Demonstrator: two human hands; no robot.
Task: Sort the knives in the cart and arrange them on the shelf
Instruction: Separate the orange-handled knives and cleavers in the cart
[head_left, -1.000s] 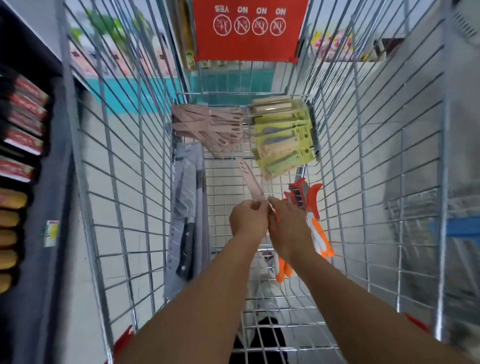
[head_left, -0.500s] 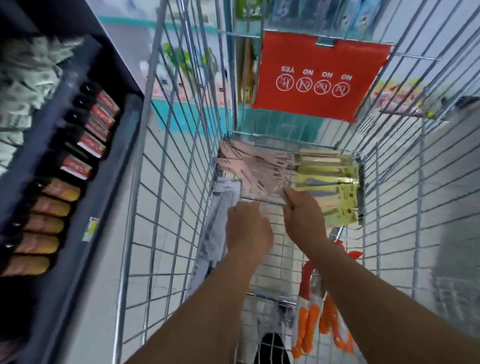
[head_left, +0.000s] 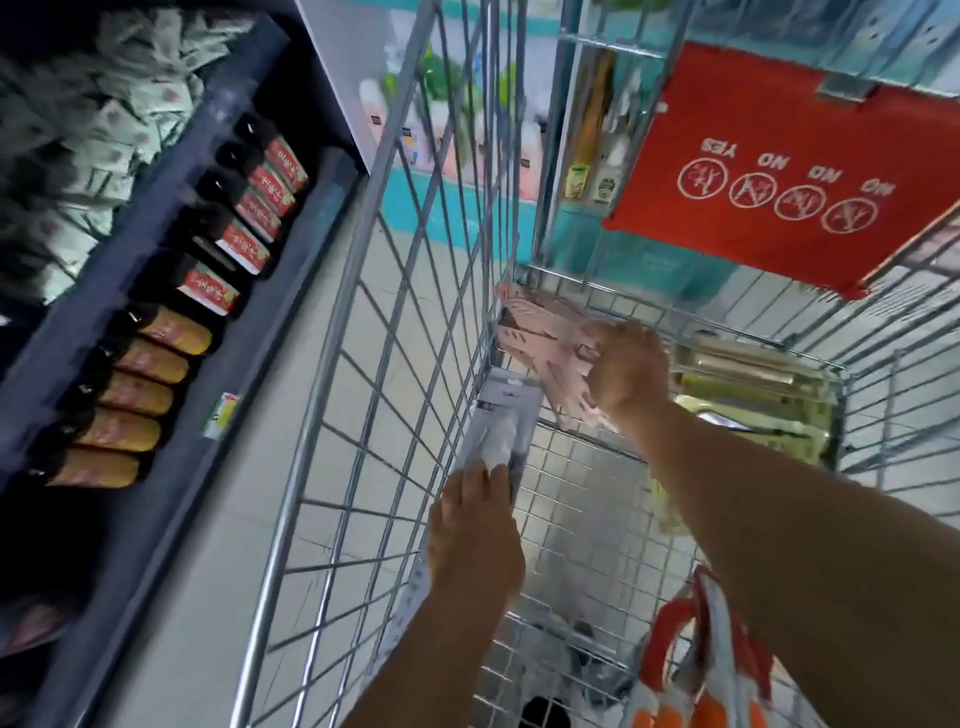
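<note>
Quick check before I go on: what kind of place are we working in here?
Most likely a shop aisle, a supermarket or similar. A wire shopping cart holds packaged knives, a dark shelf on the left carries rows of labelled bottles, and a price tag sits on its edge.

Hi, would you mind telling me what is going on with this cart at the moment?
A person is sorting packaged knives inside a wire shopping cart. The right hand is on the pink knife packs at the cart's far end, seemingly gathering them, beside the yellow-green packs. The left hand rests its fingers on the grey-carded knives along the cart's left side. Orange-handled packs lie nearer. Nothing has reached the shelf yet.
</note>
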